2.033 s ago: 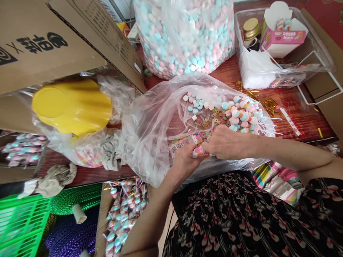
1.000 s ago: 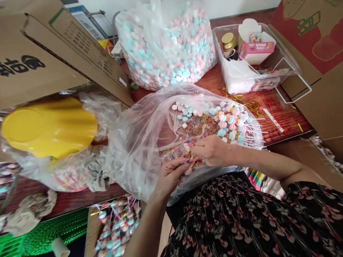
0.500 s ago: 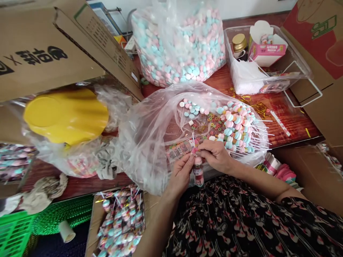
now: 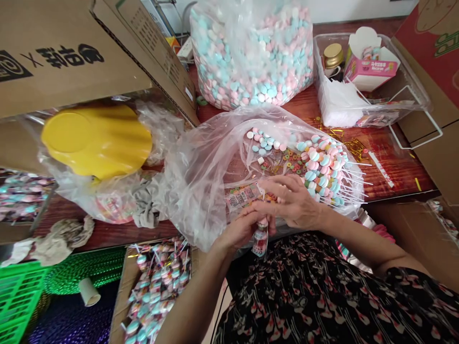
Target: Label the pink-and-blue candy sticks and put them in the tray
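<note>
My left hand (image 4: pixel 244 228) is closed around the top of a small wrapped candy skewer (image 4: pixel 260 239), which hangs below the fingers in a clear printed wrapper. Over it, my right hand (image 4: pixel 296 200) touches the wrapper's top by the stick, its fingers spread and partly blurred. Behind the hands a printed wrapper (image 4: pixel 244 196) lies on a clear plastic sheet (image 4: pixel 201 167). To the right is a pile of pink, blue and white candy skewers (image 4: pixel 324 167) with white sticks pointing right. Loose candies (image 4: pixel 267 142) and small ring candies (image 4: pixel 292 160) lie beyond the hands.
A big bag of candies (image 4: pixel 251 62) stands at the back, beside a clear bin (image 4: pixel 376 110). At left are a cardboard box (image 4: pixel 64 52) and a yellow container (image 4: pixel 96 141). Wrapped skewers fill a box (image 4: pixel 158 291) below the table edge.
My right hand has moved from a pinch at the wrapper's top to lie over my left hand with fingers spread. The wrapped skewer has tilted slightly. The whole view has shifted a little.
</note>
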### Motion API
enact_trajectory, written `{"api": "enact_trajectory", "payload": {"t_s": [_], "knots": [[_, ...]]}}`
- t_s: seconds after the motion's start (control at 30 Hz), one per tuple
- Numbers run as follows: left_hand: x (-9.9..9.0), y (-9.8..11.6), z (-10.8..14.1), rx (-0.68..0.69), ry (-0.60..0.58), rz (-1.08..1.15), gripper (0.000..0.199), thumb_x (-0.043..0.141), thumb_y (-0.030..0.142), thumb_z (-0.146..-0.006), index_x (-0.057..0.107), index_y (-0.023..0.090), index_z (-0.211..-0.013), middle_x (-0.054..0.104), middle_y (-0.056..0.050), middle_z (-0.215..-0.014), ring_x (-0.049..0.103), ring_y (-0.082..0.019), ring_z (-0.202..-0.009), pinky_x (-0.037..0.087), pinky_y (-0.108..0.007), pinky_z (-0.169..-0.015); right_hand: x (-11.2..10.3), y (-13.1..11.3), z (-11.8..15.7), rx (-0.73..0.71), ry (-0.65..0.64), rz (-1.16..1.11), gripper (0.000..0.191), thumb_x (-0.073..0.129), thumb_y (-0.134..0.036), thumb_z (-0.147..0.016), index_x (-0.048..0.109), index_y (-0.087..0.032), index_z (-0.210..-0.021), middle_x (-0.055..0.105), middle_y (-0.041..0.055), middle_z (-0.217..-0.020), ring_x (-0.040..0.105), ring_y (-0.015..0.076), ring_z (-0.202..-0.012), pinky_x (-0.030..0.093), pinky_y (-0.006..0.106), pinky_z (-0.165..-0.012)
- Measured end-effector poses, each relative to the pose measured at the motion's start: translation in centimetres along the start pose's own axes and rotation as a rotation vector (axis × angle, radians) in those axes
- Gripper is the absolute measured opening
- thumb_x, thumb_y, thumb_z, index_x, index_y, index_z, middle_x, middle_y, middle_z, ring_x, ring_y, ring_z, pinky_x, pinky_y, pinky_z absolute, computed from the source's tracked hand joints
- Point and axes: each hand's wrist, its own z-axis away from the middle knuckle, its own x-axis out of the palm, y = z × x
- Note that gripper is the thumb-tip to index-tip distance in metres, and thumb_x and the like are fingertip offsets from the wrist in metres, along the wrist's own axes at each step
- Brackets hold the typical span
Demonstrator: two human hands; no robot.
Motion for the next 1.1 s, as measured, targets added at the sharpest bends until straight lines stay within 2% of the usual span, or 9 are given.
{"api": "enact_trajectory", "payload": {"t_s": [0.13,0.27,0.33,0.47,0.57,0.7,0.83,0.97,1.1], "knots": [[-0.3,0.0,0.5,-0.187,-0.219,-0.024,0.035,0.069,0.044,-0.078,0.055,0.014,-0.068,0.063,-0.005,-0.066,0.061,-0.016,-0.049,0.04,-0.024,-0.043,-1.7,0.7,0.6,-0.296,-0.248,0.136,0.029,0.04,-0.023,-0.102,0.059,-0.026,-0.125,0.068,0.0022,-0.116,0.05,0.0193,-0.118,0.027,0.042,-0.1],[-0.2,0.5,0.9,-0.175,-0.273,-0.265,0.038,0.06,0.053,-0.086,0.054,0.017,-0.077,0.057,-0.001,-0.065,0.055,-0.012,-0.048,0.042,-0.024,-0.046,-1.6,0.8,0.5,-0.29,-0.355,0.135,0.026,0.04,-0.019,-0.099,0.065,-0.021,-0.091,0.064,0.0013,-0.077,0.05,0.0167,-0.081,0.027,0.041,-0.091],[0.1,0.8,0.9,-0.035,-0.159,-0.645,0.032,0.05,0.047,-0.093,0.056,0.017,-0.082,0.057,-0.002,-0.068,0.055,-0.014,-0.056,0.045,-0.025,-0.052,-1.2,0.6,0.0,-0.192,-0.442,0.126,0.021,0.046,-0.018,-0.094,0.063,-0.018,-0.082,0.065,0.0041,-0.077,0.05,0.0177,-0.079,0.028,0.04,-0.085],[0.7,0.2,0.4,0.381,0.247,-1.482,0.024,0.043,0.027,-0.097,0.062,0.016,-0.087,0.065,-0.009,-0.085,0.06,-0.021,-0.08,0.049,-0.033,-0.074,-0.9,0.4,-2.2,0.095,-0.72,0.106,0.012,0.055,-0.018,-0.084,0.067,-0.015,-0.084,0.07,0.0087,-0.083,0.055,0.0196,-0.08,0.028,0.036,-0.078],[0.6,-0.4,-0.3,0.522,0.439,-1.695,0.024,0.044,0.024,-0.097,0.067,0.016,-0.094,0.068,-0.011,-0.09,0.061,-0.022,-0.083,0.047,-0.033,-0.077,-0.8,1.2,-4.1,0.21,-0.834,0.061,0.016,0.054,-0.019,-0.086,0.07,-0.016,-0.084,0.072,0.0089,-0.085,0.059,0.0198,-0.08,0.031,0.033,-0.073],[-0.9,-0.5,-1.1,0.533,0.551,-1.445,0.021,0.052,0.026,-0.093,0.07,0.019,-0.087,0.065,-0.006,-0.078,0.059,-0.019,-0.074,0.042,-0.027,-0.069,-0.8,5.2,-6.5,0.248,-0.751,0.025,0.017,0.057,-0.019,-0.088,0.074,-0.02,-0.086,0.074,0.005,-0.083,0.061,0.0168,-0.078,0.037,0.028,-0.071],[-2.6,0.0,-1.4,0.413,0.48,-0.875,0.026,0.058,0.032,-0.088,0.067,0.02,-0.068,0.057,0.0,-0.062,0.052,-0.014,-0.06,0.039,-0.024,-0.06,-0.9,10.5,-8.7,0.34,-0.671,0.172,0.02,0.06,-0.009,-0.083,0.076,-0.021,-0.086,0.074,0.0062,-0.086,0.064,0.0193,-0.081,0.04,0.03,-0.074],[-2.9,0.5,-1.3,0.175,0.501,-0.257,0.025,0.066,0.041,-0.078,0.064,0.018,-0.068,0.059,0.001,-0.059,0.049,-0.01,-0.048,0.036,-0.021,-0.047,0.3,12.6,-9.6,0.276,-0.887,0.426,0.021,0.06,-0.004,-0.079,0.074,-0.02,-0.082,0.075,0.0091,-0.093,0.068,0.0239,-0.089,0.042,0.032,-0.074],[-2.6,0.8,-1.3,0.167,0.521,0.0,0.025,0.071,0.04,-0.073,0.061,0.017,-0.074,0.064,0.0,-0.065,0.053,-0.009,-0.047,0.036,-0.017,-0.039,2.1,12.5,-9.9,0.168,-1.013,0.46,0.023,0.057,-0.006,-0.081,0.074,-0.02,-0.088,0.075,0.0096,-0.099,0.068,0.0237,-0.094,0.043,0.03,-0.073]]}}
